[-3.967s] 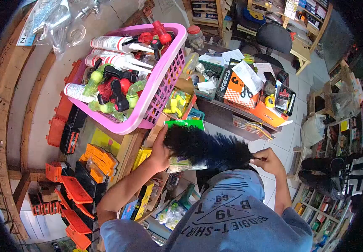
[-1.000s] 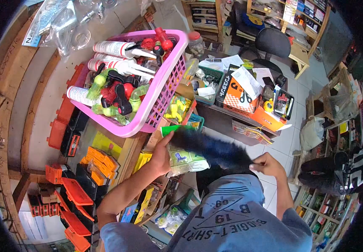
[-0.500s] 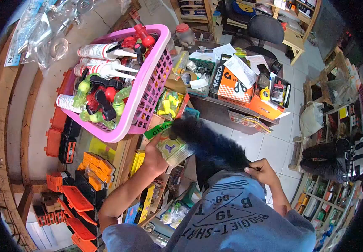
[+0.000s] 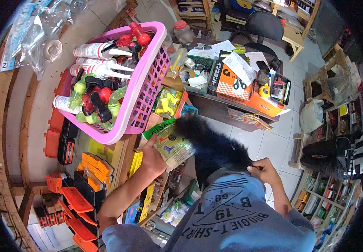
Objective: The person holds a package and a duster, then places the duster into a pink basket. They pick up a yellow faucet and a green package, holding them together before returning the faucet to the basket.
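My left hand is closed on the side of a clear plastic pack with a green header strip, partly lettered "CISA". What is inside the pack is hard to make out. A black fluffy duster stretches from my right hand across to the pack, its far tip overlapping the pack's right edge. The fingers of my right hand are pinched around the duster's near end. Beyond the pack stands a pink plastic basket, filled with white sealant tubes and red and green plastic taps.
On a desk ahead lie an orange box, papers and a green tray. Orange and black cases are stacked at lower left. Goods-filled shelves line the right. Bagged metal parts hang at upper left.
The duster's fluffy tip has shifted slightly up and right against the pack. The pack is turned slightly, showing more of its front. Both hands keep their grip, and the view has shifted slightly.
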The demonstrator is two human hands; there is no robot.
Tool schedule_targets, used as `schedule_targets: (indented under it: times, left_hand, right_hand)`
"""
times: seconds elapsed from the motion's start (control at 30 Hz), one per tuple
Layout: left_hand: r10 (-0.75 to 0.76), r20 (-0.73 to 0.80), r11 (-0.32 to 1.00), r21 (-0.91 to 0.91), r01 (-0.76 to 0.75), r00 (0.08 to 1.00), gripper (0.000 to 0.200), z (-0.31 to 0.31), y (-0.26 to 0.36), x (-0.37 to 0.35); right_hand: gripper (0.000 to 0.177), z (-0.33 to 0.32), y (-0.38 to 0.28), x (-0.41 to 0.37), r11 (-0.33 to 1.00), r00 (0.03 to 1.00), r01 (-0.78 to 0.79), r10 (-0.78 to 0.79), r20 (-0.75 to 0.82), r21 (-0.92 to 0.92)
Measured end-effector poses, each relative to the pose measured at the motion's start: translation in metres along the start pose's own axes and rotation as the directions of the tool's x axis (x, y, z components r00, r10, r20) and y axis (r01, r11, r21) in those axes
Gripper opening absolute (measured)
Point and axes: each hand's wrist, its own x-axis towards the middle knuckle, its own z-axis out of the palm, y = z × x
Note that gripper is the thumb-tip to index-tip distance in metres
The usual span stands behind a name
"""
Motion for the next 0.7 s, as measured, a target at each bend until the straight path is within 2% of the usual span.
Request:
schedule_targets:
  times: [0.1,0.17,0.2,0.27,0.3,0.33,0.4,0.47,0.53,0.6,0.63,0.7]
  left_hand:
    - [0.013,-0.04,0.997,0.078,-0.01,0.999,0.055,0.01,-0.002,-0.002]
    - [0.013,-0.026,0.991,0.135,-0.009,1.0,0.056,0.009,-0.001,-0.002]
    - [0.01,-0.025,0.991,0.134,-0.007,1.0,0.056,0.01,-0.001,-0.002]
    - [0.064,0.01,0.986,0.155,-0.065,0.998,0.056,0.013,-0.003,-0.004]
    - [0.064,0.024,0.987,0.148,-0.067,0.998,0.057,0.017,-0.004,-0.005]
    - [0.065,0.022,0.986,0.149,-0.068,0.998,0.057,0.016,-0.004,-0.004]
    - [0.029,0.036,0.988,0.15,-0.034,0.999,0.058,0.015,-0.003,-0.002]
    - [0.051,0.014,0.981,0.187,-0.053,0.999,0.06,0.025,-0.007,-0.004]
    - [0.001,0.012,0.979,0.202,-0.004,1.0,0.062,0.024,-0.004,-0.005]
    - [-0.05,0.015,0.982,0.181,0.047,0.999,0.058,0.033,-0.006,-0.013]
    - [-0.036,-0.017,0.965,0.258,0.039,0.999,0.062,0.034,-0.006,-0.012]
    - [-0.088,0.035,0.97,0.232,0.078,0.995,0.063,0.025,-0.003,-0.013]
  right_hand:
    - [0.031,-0.004,-0.013,0.001,0.999,0.998,-0.041,0.04,0.054,0.014]
    - [0.032,-0.002,-0.014,0.001,0.996,0.993,0.088,-0.089,0.073,0.015]
    - [0.032,-0.004,-0.013,0.002,0.996,0.994,0.086,-0.086,0.072,0.014]
    - [0.031,-0.009,-0.012,0.006,0.999,1.0,-0.03,0.03,-0.001,-0.012]
    - [0.03,-0.012,-0.01,0.006,0.998,0.996,-0.053,0.051,0.076,0.021]
    - [0.03,-0.013,-0.014,0.006,0.998,0.996,-0.052,0.05,0.077,0.022]
    - [0.03,-0.016,-0.022,0.006,0.998,0.987,0.053,-0.051,0.154,-0.014]
    - [0.031,-0.017,-0.017,0.01,1.0,0.993,0.01,-0.009,0.115,-0.006]
    - [0.031,-0.023,-0.015,0.01,0.999,0.997,-0.032,0.032,0.074,0.0]
    - [0.033,-0.033,-0.017,0.009,0.998,0.973,0.055,-0.049,0.224,-0.019]
    - [0.033,-0.035,-0.019,0.008,0.998,0.974,0.053,-0.047,0.222,-0.018]
    - [0.033,-0.04,-0.022,0.008,1.0,0.996,-0.009,0.009,0.09,-0.001]
